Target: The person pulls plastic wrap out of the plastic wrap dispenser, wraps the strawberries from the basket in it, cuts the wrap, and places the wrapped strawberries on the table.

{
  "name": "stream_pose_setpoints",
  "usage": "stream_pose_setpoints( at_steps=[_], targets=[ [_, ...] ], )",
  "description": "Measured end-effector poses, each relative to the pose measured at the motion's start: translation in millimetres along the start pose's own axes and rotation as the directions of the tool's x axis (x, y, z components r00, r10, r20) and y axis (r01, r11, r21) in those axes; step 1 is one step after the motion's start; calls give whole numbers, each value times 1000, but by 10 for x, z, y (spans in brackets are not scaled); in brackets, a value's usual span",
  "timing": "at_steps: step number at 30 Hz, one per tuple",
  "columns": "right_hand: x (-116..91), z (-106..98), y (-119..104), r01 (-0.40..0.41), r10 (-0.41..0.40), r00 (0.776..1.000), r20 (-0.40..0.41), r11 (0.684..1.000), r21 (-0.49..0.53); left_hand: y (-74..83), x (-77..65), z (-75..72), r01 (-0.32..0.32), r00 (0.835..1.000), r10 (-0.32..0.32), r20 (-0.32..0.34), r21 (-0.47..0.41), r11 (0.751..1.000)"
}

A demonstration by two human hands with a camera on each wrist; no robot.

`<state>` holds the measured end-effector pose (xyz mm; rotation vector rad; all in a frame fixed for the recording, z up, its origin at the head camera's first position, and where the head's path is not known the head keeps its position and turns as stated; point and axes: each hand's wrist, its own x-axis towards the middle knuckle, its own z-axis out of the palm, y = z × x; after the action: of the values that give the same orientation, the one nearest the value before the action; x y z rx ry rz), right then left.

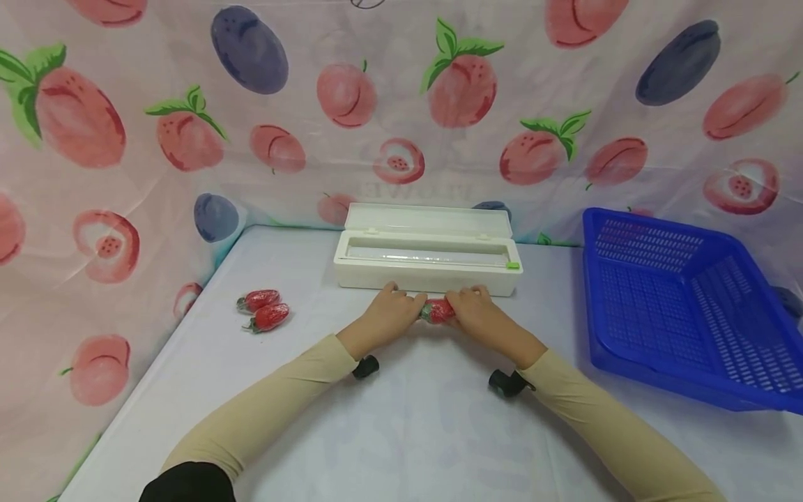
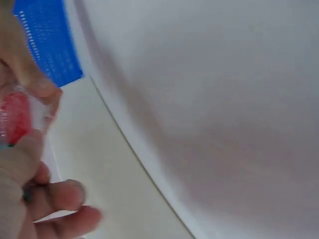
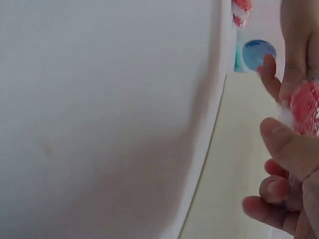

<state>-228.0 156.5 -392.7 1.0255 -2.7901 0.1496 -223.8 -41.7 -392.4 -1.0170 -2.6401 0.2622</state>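
Between both hands is a red fruit with a green top [image 1: 437, 311], wrapped in clear film, just in front of a white cling film dispenser [image 1: 430, 279]. The left hand [image 1: 390, 317] pinches the wrap at its green end. At its other end, the right hand [image 1: 486, 321] pinches the film with thumb and fingers. In the right wrist view the red fruit [image 3: 305, 107] shows glossy, crinkled film. The dispenser's lid [image 1: 429, 219] stands raised, with a film roll [image 1: 426, 256] inside and a green slider [image 1: 512, 265] at the right.
Two shiny red fruits with green stems, one in front [image 1: 270, 318] and one behind [image 1: 258, 300], lie side by side at the left. A blue perforated basket [image 1: 665, 373] stands at the right. Behind the white table [image 1: 401, 432] hangs a fruit-print cloth [image 1: 389, 63].
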Motion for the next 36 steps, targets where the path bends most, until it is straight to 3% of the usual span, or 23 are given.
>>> stream_pose_setpoints(
  at_steps=[4,8,11,17,22,26,31,36],
  targets=[
    [-11,-6,37,23,-30,998,-54,992,-127,-19,-22,13,22,999,-22,-47,10,1000],
    [-13,1,37,24,-39,997,-72,979,-204,-21,-29,8,56,998,-57,-12,-50,997],
    [-12,3,24,21,-34,997,-64,980,-198,-32,-41,14,64,998,-65,-14,-66,996],
    [30,4,3,-10,10,1000,0,991,-133,-105,-119,37,76,995,-76,-71,-2,997],
    [125,23,-69,-21,21,1000,-5,991,-128,-198,-191,13,110,994,-110,7,-142,984],
    [218,37,-167,19,-27,998,-63,991,-130,-283,-255,10,133,990,-115,84,-253,958],
    [390,22,-332,116,-120,991,-55,992,-58,-423,-409,7,113,989,-83,119,-269,956],
    [632,57,-554,160,-161,987,1,985,-62,-605,-631,-40,199,975,-157,157,-302,932]
  ],
)
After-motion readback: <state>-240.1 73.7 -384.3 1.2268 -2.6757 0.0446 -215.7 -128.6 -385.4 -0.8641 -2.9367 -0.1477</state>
